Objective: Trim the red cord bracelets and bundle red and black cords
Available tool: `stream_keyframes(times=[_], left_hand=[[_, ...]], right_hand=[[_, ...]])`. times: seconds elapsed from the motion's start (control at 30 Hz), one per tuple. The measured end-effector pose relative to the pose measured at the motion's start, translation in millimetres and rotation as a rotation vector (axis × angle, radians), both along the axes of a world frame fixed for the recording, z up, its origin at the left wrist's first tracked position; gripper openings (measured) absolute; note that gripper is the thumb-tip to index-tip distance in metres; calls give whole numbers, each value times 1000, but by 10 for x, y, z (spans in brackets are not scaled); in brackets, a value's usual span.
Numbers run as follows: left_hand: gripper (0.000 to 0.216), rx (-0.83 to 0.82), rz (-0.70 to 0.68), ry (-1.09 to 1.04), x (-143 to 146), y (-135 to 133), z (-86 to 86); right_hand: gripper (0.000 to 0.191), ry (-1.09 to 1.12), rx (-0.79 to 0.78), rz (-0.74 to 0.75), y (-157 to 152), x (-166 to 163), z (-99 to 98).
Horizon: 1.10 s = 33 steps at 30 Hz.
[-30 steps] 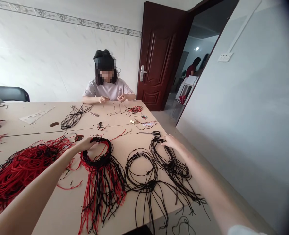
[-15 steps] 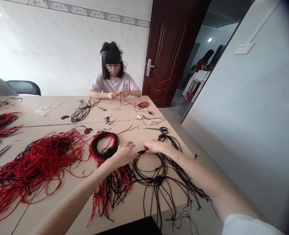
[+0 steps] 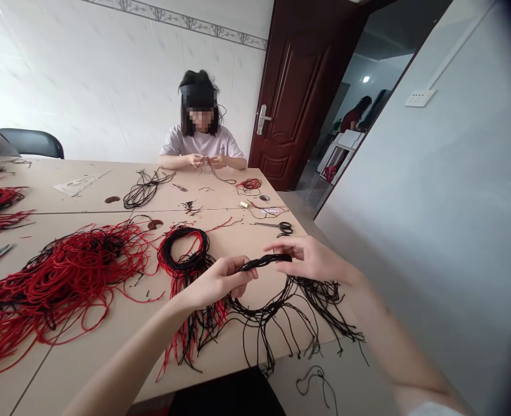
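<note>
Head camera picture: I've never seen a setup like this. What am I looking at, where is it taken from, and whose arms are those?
This picture comes from one camera worn on a person's head, looking forward and down, so the two bare arms reaching in from below are that person's own. No machine is involved. Their left hand and right hand together hold a thin bundle of black cord, above a looped spread of black cords. On the pale tan table lie a large tangled heap of red and black cord, a ring of black and red cord, and metal scissors with black handles. Across the table, another person handles thin cord too.
</note>
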<state>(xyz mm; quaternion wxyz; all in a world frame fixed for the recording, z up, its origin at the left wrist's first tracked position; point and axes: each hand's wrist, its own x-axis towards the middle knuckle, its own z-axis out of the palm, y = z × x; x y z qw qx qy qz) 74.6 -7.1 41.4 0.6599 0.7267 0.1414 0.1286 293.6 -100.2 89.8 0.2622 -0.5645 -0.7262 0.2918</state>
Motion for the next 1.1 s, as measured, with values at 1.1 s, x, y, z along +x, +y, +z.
stream_keyframes(times=[1.1], left_hand=[[22, -563, 560, -405, -2050, -1220, 402]], right_hand=[[26, 242, 468, 429, 111, -2205, 286]])
